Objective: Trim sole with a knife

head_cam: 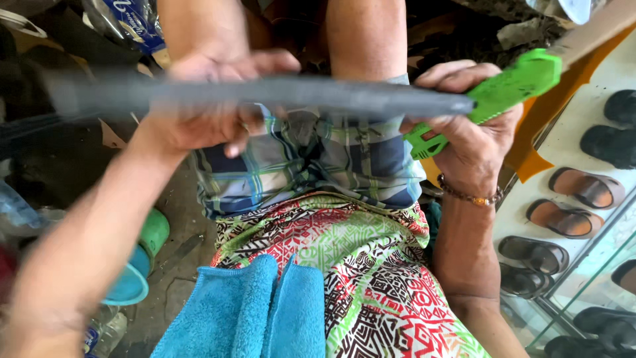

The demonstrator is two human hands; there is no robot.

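Note:
A long dark grey blade (265, 94) stretches across the upper view, blurred at its left end. It ends on the right in a bright green handle (510, 86). My right hand (474, 136) grips that green handle, a beaded bracelet on its wrist. Fingers curled, my left hand (212, 109) sits behind and against the middle of the blade. Below the hands are my plaid shorts (311, 159) and a red, green and black patterned cloth (358, 265) over my lap.
A blue towel (248, 315) lies on my lap at the bottom. Stacked green and blue plastic cups (142, 262) lie on the dirty floor at left. A glass case with several sandals (576, 219) stands at right. A wooden stick (596, 30) crosses top right.

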